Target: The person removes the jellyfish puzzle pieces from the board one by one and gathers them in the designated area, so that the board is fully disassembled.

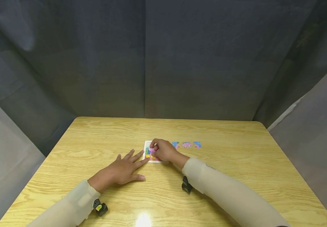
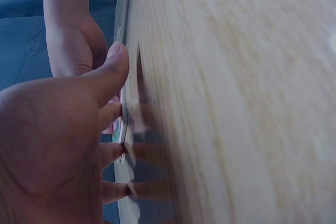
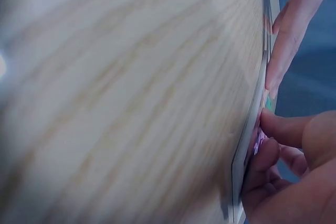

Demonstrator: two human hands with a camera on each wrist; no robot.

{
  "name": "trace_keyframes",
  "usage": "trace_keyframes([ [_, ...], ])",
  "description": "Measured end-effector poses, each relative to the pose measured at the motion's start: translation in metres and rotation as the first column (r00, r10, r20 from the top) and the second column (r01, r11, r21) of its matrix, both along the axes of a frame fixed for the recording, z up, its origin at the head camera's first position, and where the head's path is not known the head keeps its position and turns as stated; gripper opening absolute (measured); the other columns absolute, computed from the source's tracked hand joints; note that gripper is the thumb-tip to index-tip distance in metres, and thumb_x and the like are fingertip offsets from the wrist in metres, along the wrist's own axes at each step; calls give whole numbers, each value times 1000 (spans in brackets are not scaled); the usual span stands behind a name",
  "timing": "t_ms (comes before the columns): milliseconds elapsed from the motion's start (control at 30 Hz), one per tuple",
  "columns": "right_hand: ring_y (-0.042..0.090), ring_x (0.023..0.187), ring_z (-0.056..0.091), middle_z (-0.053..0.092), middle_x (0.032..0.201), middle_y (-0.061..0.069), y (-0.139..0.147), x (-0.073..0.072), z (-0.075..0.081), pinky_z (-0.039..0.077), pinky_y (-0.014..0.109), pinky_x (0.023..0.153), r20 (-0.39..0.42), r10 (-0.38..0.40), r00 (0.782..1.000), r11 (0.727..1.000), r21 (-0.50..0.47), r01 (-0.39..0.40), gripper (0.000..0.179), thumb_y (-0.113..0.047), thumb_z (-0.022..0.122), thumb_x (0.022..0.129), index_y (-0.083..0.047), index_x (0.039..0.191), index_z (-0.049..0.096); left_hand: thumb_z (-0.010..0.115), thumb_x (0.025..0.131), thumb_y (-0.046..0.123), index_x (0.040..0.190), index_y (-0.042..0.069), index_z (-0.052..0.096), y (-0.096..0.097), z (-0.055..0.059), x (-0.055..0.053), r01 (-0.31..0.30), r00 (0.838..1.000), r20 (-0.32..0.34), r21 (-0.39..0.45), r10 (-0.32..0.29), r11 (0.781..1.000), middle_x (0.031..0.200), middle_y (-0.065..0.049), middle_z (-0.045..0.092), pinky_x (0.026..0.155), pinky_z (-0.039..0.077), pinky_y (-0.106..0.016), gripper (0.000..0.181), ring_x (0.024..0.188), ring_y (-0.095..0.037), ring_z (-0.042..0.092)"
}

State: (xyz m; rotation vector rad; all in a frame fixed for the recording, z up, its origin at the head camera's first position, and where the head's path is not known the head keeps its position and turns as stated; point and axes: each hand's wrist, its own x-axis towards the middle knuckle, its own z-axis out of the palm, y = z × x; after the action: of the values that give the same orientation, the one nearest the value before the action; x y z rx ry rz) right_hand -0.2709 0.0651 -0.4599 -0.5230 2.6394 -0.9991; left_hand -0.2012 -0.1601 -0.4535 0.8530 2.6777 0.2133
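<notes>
A small white-framed jigsaw puzzle board (image 1: pixel 147 143) lies flat on the table, with colourful pieces in its lower part. My left hand (image 1: pixel 123 170) is spread beside it, fingertips touching its left edge and the thumb on the tabletop. Over the board, my right hand (image 1: pixel 164 150) has curled fingers and pinches a pink puzzle piece (image 3: pixel 258 143) against the board. That hand covers much of the picture. In the left wrist view, the left fingers (image 2: pixel 111 153) press along the board's thin edge.
Just right of the board lie three loose pieces in a row: a blue-and-pink piece (image 1: pixel 175 144), a pink piece with eyes (image 1: pixel 186 145) and another blue-and-pink piece (image 1: pixel 197 144). The wooden table (image 1: pixel 237 176) ends at dark curtains (image 1: pixel 197 78).
</notes>
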Motion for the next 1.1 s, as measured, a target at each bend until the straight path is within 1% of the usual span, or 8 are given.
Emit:
trace_keyframes([
  [133,15,75,59,62,98,2,-1,1,1,50,28,71,9,-2,1000,1000,-10,2,27,-6,77,93,-13,116,63,49,98,70,164,37,24,0,0,0,-5,1000,5,1,5,1000,174,-3,6,111,17,-82,78,157,-45,6],
  [333,14,76,58,65,101,4,-2,1,0,49,27,67,-18,2,1000,1000,-22,-3,27,-6,77,93,-13,114,62,49,98,69,164,37,25,0,0,1,-3,1000,4,6,3,1000,174,-4,6,110,17,-82,77,157,-46,6],
  [533,12,66,59,65,97,6,-2,2,2,49,23,60,-13,3,1000,997,-79,-4,24,-3,74,95,-8,116,63,49,98,68,165,35,25,1,2,2,-5,1000,4,5,5,1000,174,-4,6,110,17,-82,78,157,-46,6],
  [600,12,63,59,65,93,5,-3,2,2,48,23,58,-11,-6,1000,997,-83,5,21,-4,72,96,-8,115,64,50,98,68,165,35,26,1,3,2,-5,1000,6,4,5,1000,174,-4,5,110,18,-82,78,157,-46,6],
  [733,11,63,56,64,87,2,-3,2,1,45,22,56,-26,-29,999,997,-74,27,9,-10,71,99,-9,107,67,49,98,68,165,35,25,1,2,2,1,1000,1,-4,-1,1000,174,-4,5,110,18,-82,78,157,-46,5],
  [833,10,61,54,63,85,2,-2,0,0,43,22,53,-38,-37,999,996,-85,34,3,-10,69,100,-9,102,67,48,98,69,165,35,24,1,2,1,4,1000,-2,-8,-4,1000,175,-3,4,110,18,-82,78,157,-45,5],
  [967,10,56,52,63,87,3,0,-1,-1,43,20,49,-5,-39,999,989,-140,38,4,-8,66,101,-8,105,67,49,98,69,165,35,25,1,2,1,-1,1000,4,-4,1,1000,174,-3,5,110,18,-82,78,157,-45,5],
  [1100,11,60,54,65,92,5,2,0,1,45,19,50,16,-43,999,985,-167,45,7,-9,66,102,-7,108,67,49,98,69,165,35,24,1,2,2,-3,1000,6,1,3,1000,174,-4,5,110,17,-82,79,157,-45,5],
])
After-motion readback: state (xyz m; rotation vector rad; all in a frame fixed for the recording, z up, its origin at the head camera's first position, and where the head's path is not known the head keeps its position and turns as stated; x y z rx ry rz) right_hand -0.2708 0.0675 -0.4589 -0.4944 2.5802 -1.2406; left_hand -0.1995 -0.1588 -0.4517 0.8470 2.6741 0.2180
